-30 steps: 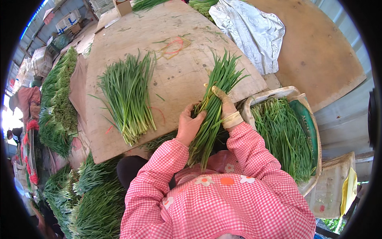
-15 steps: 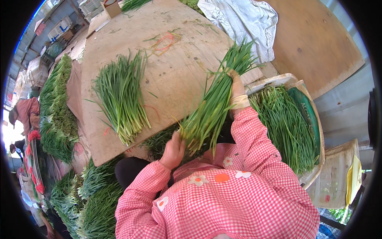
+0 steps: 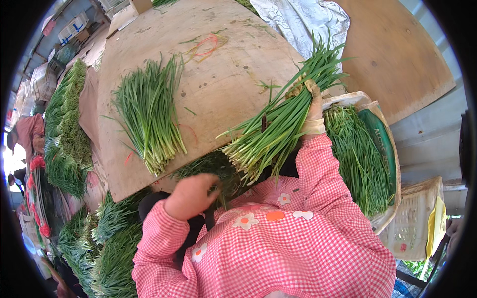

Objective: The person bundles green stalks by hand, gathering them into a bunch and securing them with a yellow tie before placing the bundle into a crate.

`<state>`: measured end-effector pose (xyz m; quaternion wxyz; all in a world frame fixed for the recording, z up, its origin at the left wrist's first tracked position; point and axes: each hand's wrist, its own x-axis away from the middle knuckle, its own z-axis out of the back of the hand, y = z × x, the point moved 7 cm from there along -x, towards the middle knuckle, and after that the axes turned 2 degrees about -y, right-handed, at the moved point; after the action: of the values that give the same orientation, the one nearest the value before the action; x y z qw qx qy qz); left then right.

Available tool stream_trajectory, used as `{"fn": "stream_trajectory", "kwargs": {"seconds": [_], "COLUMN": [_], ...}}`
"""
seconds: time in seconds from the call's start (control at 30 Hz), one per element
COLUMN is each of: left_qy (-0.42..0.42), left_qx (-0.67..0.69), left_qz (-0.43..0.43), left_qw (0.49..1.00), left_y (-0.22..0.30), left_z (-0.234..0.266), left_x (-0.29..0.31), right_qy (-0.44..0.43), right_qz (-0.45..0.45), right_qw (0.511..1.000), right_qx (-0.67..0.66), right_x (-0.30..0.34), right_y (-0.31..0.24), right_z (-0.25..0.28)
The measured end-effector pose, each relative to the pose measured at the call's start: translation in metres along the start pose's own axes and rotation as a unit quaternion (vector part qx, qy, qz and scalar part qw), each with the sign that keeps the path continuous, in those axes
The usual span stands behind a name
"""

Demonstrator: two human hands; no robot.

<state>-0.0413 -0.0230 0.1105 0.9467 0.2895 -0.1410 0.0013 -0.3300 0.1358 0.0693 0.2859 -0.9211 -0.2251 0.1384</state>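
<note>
My right hand (image 3: 312,97), in a pale glove-like covering, is closed round the leafy upper part of a bunch of garlic chives (image 3: 271,129). The bunch slants over the table's near edge, its pale cut ends pointing toward my lap. A dark reddish-brown leaf shows among its stems. My left hand (image 3: 195,195), apart from the bunch, is over my lap with curled fingers, slightly blurred; anything in them is too small to make out. A second bunch of chives (image 3: 151,111) lies flat on the wooden table (image 3: 218,89) to the left.
At my right stands a pale crate (image 3: 395,184) full of chives (image 3: 355,159). More chives (image 3: 121,253) are heaped low on the left, and loose leaves (image 3: 211,169) lie below the table edge. Red and yellow bands (image 3: 206,45) and a white patterned cloth (image 3: 305,22) lie farther back.
My left hand has left the stem ends and moved down and left, over my lap. My right hand has shifted the bunch slightly up and right.
</note>
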Motion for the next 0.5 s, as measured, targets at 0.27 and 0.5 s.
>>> {"fn": "stream_trajectory", "kwargs": {"seconds": [0.27,0.5], "left_qy": [0.167,0.309], "left_qx": [0.322,0.317], "left_qz": [-0.172,-0.309], "left_qw": [0.916,0.842], "left_y": [0.035,0.07], "left_z": [0.091,0.18], "left_x": [-0.091,-0.105], "right_qy": [-0.053,-0.247], "right_qz": [-0.042,0.031], "right_qw": [0.994,0.944], "right_qx": [0.084,0.217], "right_x": [0.011,-0.03], "right_y": [0.009,-0.028], "right_z": [-0.145,-0.242]}}
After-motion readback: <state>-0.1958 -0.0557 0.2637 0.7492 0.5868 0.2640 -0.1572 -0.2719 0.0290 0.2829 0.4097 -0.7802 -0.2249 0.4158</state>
